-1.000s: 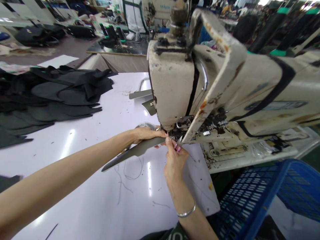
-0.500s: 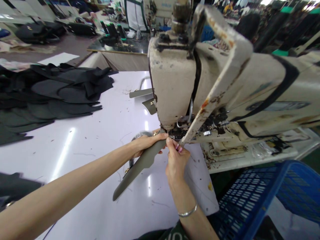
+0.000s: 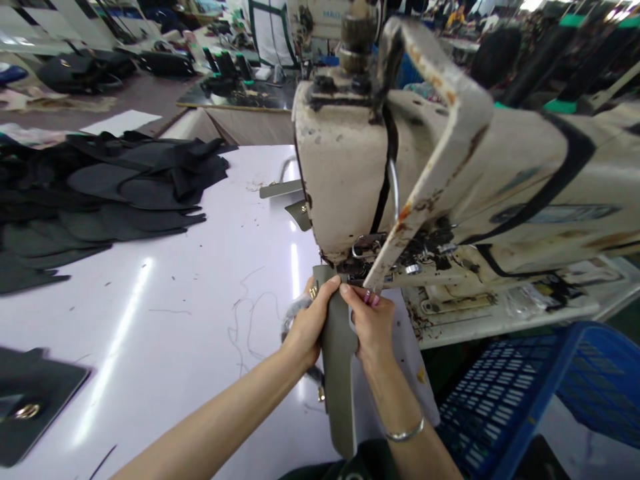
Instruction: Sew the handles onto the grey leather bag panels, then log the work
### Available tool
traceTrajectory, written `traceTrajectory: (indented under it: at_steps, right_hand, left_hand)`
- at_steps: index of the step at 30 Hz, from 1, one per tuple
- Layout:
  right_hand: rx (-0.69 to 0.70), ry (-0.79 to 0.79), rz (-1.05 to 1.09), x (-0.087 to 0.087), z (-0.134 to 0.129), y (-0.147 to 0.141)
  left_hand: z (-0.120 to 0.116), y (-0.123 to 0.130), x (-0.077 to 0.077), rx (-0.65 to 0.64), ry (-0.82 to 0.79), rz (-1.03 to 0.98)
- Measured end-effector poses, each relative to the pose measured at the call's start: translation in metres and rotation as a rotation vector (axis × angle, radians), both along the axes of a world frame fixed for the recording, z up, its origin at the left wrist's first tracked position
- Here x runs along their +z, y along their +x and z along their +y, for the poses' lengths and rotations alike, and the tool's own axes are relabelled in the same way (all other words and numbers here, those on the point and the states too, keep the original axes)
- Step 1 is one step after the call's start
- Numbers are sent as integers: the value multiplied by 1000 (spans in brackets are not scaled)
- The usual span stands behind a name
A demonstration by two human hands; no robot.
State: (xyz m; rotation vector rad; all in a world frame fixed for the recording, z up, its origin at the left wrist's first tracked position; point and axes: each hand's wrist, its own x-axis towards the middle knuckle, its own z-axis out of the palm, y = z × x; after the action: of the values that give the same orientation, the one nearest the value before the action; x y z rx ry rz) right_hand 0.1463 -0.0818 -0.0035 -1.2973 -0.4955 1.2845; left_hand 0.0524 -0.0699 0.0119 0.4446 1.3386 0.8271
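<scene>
An olive-grey flat panel (image 3: 339,373) lies lengthwise toward me, its far end under the head of the sewing machine (image 3: 345,167). My left hand (image 3: 311,320) grips the panel's left edge, thumb on top near the needle area. From the right, my right hand (image 3: 373,320) pinches the other edge close to the presser foot, its thumb almost meeting the left one. A grey looped handle (image 3: 290,317) with gold-coloured metal fittings shows beside and partly beneath my left hand. The needle itself is hidden.
Dark cut pieces (image 3: 125,180) are heaped on the white table (image 3: 200,287) at left. A dark panel with a gold ring (image 3: 27,411) lies near left. More olive pieces (image 3: 280,189) sit behind the machine head. A blue plastic basket (image 3: 520,393) stands at right.
The panel has swung from a slant at lower left to nearly straight toward me. My left hand turned with it and moved nearer; my right hand shifted slightly right.
</scene>
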Motion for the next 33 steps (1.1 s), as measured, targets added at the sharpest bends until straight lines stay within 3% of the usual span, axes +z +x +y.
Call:
traceTrajectory:
  at_steps: [5,15,22,24,28,31,33]
  right_hand:
    - [104,-30,-76,4,1,15]
    - [81,19,-151,5,8,19]
    - [165,9,-210,2,2,19]
    - [203,28,-240,2,-1,19]
    - [225,-15,-198,7,-8,20]
    - [233,-21,-136,10,-12,21]
    - [228,-21,-119,10,-13,21]
  left_hand:
    - [-6,15,-1,59,6,-16]
    - [9,16,-3,140,-43,-42]
    - [26,16,-12,177,124,-78]
    - [26,18,-10,173,94,-85]
    - [-1,13,9,44,50,-126]
    - [-43,-8,24,-115,186,-50]
    - [-70,-30,22,-116,328,123]
